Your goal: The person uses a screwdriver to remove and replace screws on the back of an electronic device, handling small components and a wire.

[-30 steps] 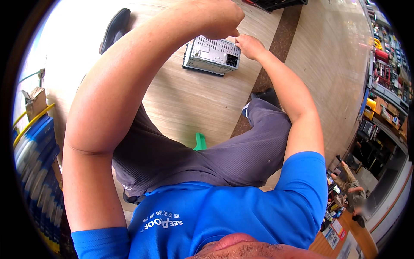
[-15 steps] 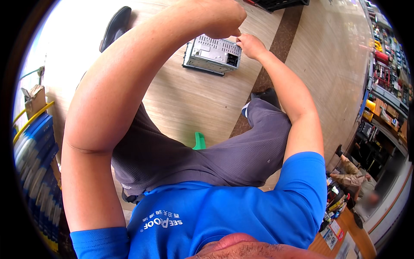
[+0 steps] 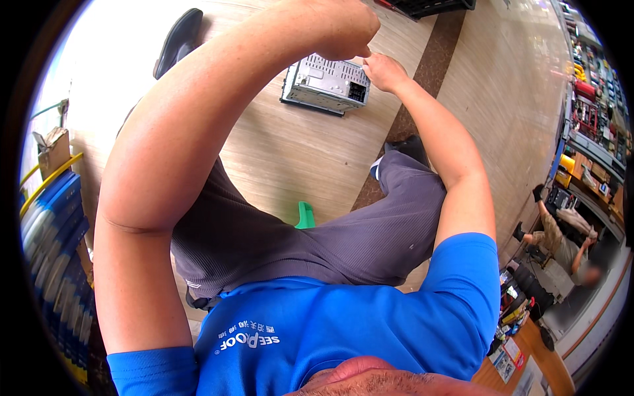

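Observation:
A silver metal box-shaped unit [image 3: 317, 86] with slotted vents, a black connector socket and a dark front panel rests on the pale floor beyond my knees. My left hand [image 3: 347, 33] arches over the unit's far right corner with curled fingers; what lies in them is hidden. My right hand [image 3: 383, 69] meets it at that corner, fingers bent and fingertips close to the left ones; I cannot make out what they hold.
A green plastic piece [image 3: 305, 216] lies between my legs. Blue panels [image 3: 49, 231] in a yellow rack stand left. A black crate [image 3: 426, 5] is at the top. Stocked shelves [image 3: 588, 119], a wooden counter [image 3: 541, 350] and another person [image 3: 558, 244] are at right.
My hands have shifted very slightly rightward, staying at the unit's corner. The other person at the right has moved up along the shelves and changed posture.

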Demonstrator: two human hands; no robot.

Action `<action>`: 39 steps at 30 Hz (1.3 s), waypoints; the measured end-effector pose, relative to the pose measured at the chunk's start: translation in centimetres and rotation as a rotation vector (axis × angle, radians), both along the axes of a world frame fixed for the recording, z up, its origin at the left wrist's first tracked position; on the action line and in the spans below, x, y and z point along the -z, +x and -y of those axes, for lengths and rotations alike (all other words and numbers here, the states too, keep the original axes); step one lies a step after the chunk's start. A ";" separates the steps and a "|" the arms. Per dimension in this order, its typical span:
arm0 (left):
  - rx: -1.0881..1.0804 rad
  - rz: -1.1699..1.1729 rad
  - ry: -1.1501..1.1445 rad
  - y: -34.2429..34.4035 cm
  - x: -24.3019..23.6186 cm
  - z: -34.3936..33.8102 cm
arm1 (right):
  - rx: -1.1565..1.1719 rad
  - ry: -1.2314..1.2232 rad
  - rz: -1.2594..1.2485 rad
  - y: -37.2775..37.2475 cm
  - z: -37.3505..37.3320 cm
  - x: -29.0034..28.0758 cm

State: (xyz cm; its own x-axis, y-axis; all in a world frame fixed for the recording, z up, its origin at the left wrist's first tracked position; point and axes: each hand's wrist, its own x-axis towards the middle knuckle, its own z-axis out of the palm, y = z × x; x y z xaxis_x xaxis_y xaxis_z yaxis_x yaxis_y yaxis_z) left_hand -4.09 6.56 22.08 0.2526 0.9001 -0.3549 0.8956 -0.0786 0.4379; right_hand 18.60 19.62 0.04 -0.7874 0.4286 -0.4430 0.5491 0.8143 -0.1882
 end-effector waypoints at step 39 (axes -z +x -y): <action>0.002 -0.053 0.004 0.7 0.8 -0.2 | 0.036 -0.069 -0.100 0.7 -0.3 0.9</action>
State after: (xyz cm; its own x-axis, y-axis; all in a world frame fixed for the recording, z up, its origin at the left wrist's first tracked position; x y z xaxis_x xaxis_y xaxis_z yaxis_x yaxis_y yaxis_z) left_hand -3.39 6.79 21.23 0.2350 0.9012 -0.3643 0.9175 -0.0819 0.3891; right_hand 19.30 19.88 -0.85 -0.8141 0.4283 -0.3921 0.5530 0.7780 -0.2983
